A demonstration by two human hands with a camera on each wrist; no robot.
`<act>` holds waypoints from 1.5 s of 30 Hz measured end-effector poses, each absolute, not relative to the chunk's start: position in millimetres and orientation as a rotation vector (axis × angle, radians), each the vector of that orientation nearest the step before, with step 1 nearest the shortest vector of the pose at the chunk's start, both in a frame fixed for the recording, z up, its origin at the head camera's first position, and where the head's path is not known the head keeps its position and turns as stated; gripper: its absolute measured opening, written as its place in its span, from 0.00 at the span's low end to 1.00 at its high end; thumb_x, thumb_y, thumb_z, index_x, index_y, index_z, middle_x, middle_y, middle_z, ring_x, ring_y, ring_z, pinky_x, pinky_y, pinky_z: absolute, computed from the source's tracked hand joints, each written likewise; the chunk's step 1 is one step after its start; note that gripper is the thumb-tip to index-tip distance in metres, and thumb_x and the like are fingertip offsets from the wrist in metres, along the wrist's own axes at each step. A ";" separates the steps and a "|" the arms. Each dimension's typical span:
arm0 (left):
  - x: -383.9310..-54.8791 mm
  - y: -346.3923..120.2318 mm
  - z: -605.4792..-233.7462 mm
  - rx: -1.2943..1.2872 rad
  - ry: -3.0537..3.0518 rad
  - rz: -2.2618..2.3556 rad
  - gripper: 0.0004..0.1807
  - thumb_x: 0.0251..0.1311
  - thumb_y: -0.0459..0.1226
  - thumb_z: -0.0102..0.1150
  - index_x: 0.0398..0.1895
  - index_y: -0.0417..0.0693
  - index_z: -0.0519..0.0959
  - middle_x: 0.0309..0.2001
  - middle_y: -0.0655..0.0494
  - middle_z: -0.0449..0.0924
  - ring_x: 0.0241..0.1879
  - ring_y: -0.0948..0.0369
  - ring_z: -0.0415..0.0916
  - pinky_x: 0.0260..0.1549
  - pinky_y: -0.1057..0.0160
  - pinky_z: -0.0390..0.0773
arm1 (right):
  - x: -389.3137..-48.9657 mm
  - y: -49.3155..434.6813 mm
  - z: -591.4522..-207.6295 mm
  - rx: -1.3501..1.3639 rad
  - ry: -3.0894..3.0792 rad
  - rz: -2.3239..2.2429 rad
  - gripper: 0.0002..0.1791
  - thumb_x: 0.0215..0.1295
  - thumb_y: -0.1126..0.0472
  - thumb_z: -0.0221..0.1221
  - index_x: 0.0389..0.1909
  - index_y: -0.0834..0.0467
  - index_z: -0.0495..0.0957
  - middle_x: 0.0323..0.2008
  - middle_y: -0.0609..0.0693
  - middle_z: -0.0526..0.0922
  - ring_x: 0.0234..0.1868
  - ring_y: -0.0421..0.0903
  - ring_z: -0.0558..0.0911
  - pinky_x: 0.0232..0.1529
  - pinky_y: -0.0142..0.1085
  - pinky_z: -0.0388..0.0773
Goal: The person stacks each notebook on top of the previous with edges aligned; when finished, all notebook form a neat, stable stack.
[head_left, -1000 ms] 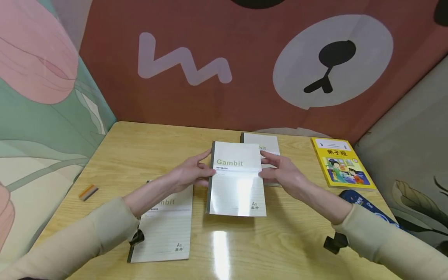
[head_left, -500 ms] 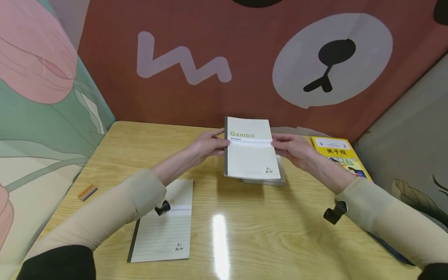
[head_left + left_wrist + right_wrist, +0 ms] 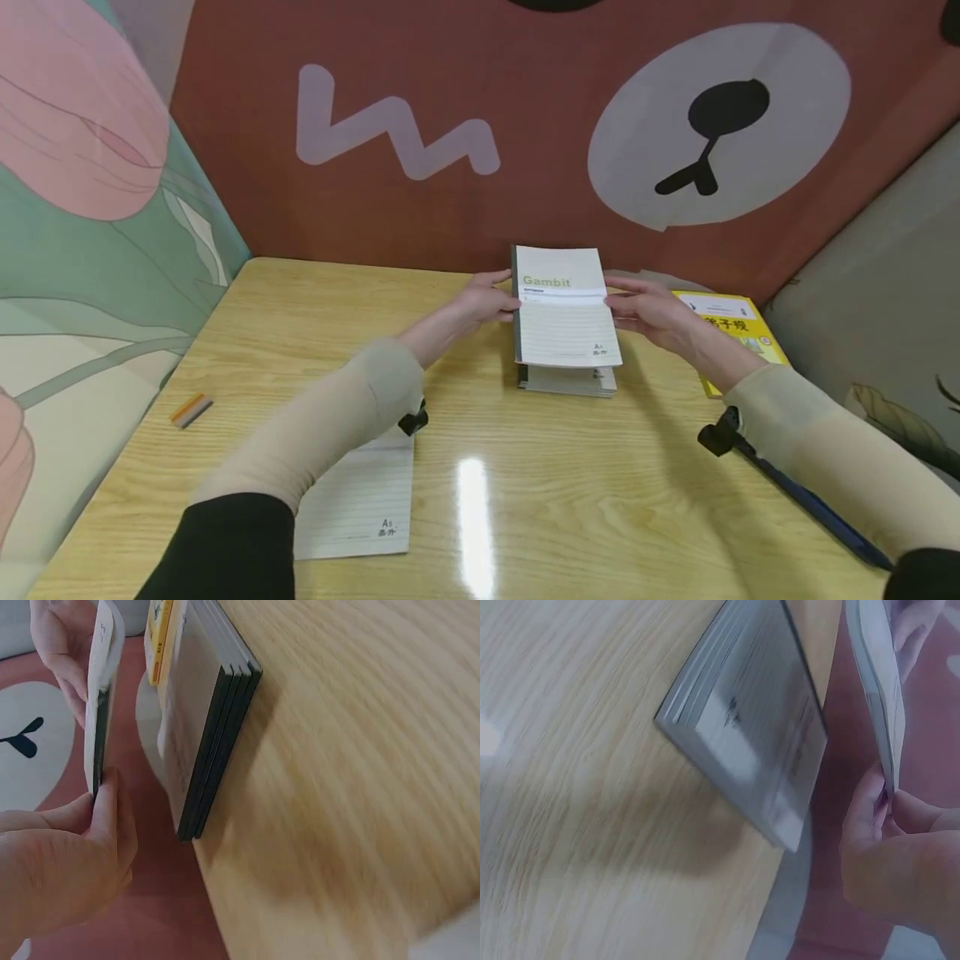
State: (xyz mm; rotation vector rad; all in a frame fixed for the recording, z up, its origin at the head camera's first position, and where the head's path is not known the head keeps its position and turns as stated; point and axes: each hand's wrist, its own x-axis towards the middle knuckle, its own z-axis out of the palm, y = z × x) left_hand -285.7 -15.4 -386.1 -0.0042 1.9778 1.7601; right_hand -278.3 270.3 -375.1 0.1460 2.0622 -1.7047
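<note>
A white "Gambit" notebook point(image 3: 567, 321) with a dark spine hangs in the air over a stack of similar notebooks point(image 3: 567, 382) at the back of the table. My left hand point(image 3: 489, 302) pinches its spine edge between thumb and fingers. On the opposite edge, my right hand point(image 3: 651, 313) pinches it the same way. Both wrist views show a gap between the held notebook point(image 3: 100, 697) and the stack point(image 3: 761, 742). Another white notebook point(image 3: 363, 500) lies at the front left, partly hidden by my left sleeve.
A yellow book point(image 3: 731, 325) lies at the back right, partly behind my right hand. Below my right forearm, a dark blue case point(image 3: 817, 508) shows in part. A small striped orange and grey block point(image 3: 192, 411) sits on the left of the wooden table point(image 3: 562, 483).
Both hands have carried the notebook away from me and to the right, from the middle of the table to above the stack. The front-left notebook has stayed put.
</note>
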 end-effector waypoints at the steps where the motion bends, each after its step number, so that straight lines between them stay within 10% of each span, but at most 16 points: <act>1: -286.9 -11.9 -388.9 -0.009 1.988 1.760 0.40 0.70 0.26 0.56 0.83 0.47 0.53 0.57 0.39 0.79 0.47 0.58 0.82 0.54 0.65 0.85 | -278.9 272.5 -376.7 0.142 2.066 -1.705 0.35 0.80 0.64 0.51 0.82 0.56 0.51 0.37 0.34 0.87 0.40 0.33 0.86 0.44 0.27 0.84; 8: -288.2 3.5 -404.1 -0.021 2.034 1.773 0.37 0.69 0.25 0.56 0.80 0.40 0.58 0.63 0.36 0.76 0.61 0.48 0.79 0.57 0.57 0.85 | -281.6 284.1 -392.9 0.175 2.050 -1.710 0.35 0.79 0.65 0.51 0.82 0.59 0.51 0.31 0.36 0.88 0.34 0.32 0.84 0.40 0.25 0.83; 27: -291.3 21.0 -423.1 -0.078 2.266 1.496 0.36 0.70 0.28 0.57 0.80 0.46 0.61 0.75 0.42 0.68 0.21 0.66 0.74 0.34 0.70 0.85 | -284.4 291.5 -424.1 0.203 2.133 -1.609 0.33 0.79 0.63 0.52 0.81 0.58 0.55 0.36 0.33 0.85 0.37 0.33 0.83 0.43 0.27 0.84; 37: -291.0 27.8 -427.4 0.017 2.443 1.269 0.33 0.71 0.27 0.50 0.79 0.45 0.61 0.73 0.46 0.72 0.26 0.60 0.75 0.44 0.58 0.87 | -284.4 288.4 -430.5 0.243 2.166 -1.550 0.33 0.79 0.63 0.51 0.81 0.57 0.55 0.72 0.61 0.67 0.38 0.30 0.82 0.45 0.25 0.84; 45: -288.7 30.6 -427.0 0.040 2.525 1.145 0.27 0.73 0.28 0.47 0.74 0.46 0.70 0.61 0.47 0.79 0.33 0.57 0.78 0.45 0.59 0.87 | -285.4 287.8 -436.1 0.184 2.229 -1.519 0.32 0.80 0.63 0.51 0.80 0.60 0.55 0.73 0.65 0.66 0.37 0.28 0.81 0.44 0.23 0.83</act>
